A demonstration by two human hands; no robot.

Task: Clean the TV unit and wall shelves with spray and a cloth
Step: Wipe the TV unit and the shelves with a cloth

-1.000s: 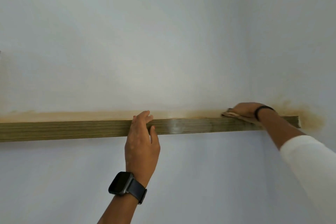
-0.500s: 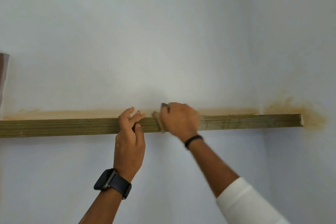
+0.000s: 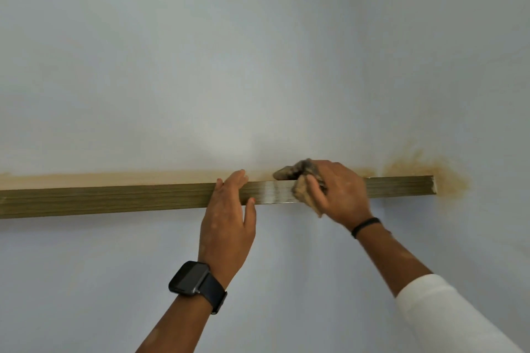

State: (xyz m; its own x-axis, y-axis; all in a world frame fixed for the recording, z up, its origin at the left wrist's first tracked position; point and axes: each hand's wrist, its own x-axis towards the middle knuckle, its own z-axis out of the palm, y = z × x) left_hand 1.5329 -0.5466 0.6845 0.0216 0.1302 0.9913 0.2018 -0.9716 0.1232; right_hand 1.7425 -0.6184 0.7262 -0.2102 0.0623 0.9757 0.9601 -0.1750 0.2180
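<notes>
On the wall, shelf point(image 3: 114, 199) running left-right, right hand point(image 3: 337, 195) gripping cloth point(image 3: 301, 183), left hand point(image 3: 229, 218) spread on edge

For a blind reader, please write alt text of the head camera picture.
The right hand presses a cloth on a wooden wall shelf. The left hand rests on the shelf's front edge, beside it. Brown stains mark the wall.

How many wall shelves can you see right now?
1. The wooden shelf runs along the wall from the left edge to near the corner, both hands on it. Others may be out of frame.
</notes>
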